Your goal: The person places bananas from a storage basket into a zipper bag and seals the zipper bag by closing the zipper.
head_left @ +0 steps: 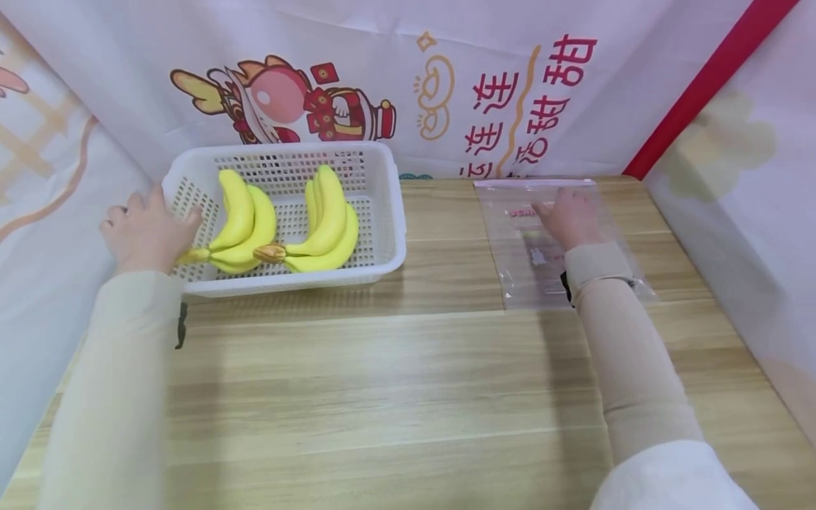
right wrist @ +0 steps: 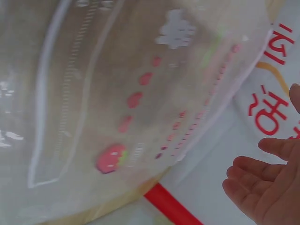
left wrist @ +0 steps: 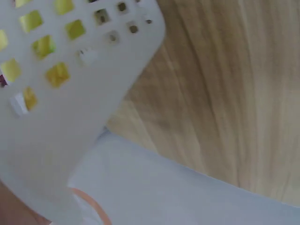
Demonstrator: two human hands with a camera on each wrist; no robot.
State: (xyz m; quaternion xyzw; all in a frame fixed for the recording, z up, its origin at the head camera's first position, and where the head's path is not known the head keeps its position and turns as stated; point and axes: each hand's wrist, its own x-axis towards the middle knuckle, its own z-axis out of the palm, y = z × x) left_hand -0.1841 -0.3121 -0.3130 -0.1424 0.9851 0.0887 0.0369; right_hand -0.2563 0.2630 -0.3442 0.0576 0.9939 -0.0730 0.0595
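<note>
A white perforated plastic basket (head_left: 280, 285) stands at the back left of the table. Two bunches of yellow bananas lie in it, one bunch (head_left: 237, 219) on the left and another (head_left: 328, 230) on the right. At the basket's left end is my left hand (head_left: 146, 230), fingers spread, thumb over the rim. The left wrist view shows the basket wall (left wrist: 56, 117) close up and only a sliver of that hand. Over a clear zip bag (head_left: 510, 248) with pink printing hovers my right hand (head_left: 574, 216). Its fingers are loosely extended and hold nothing in the right wrist view.
The wooden table (head_left: 382, 397) extends in front of the basket and bag. A white printed cloth (head_left: 421, 85) hangs behind them, with further cloth at both sides. A red strip (head_left: 695, 92) runs down the back right corner.
</note>
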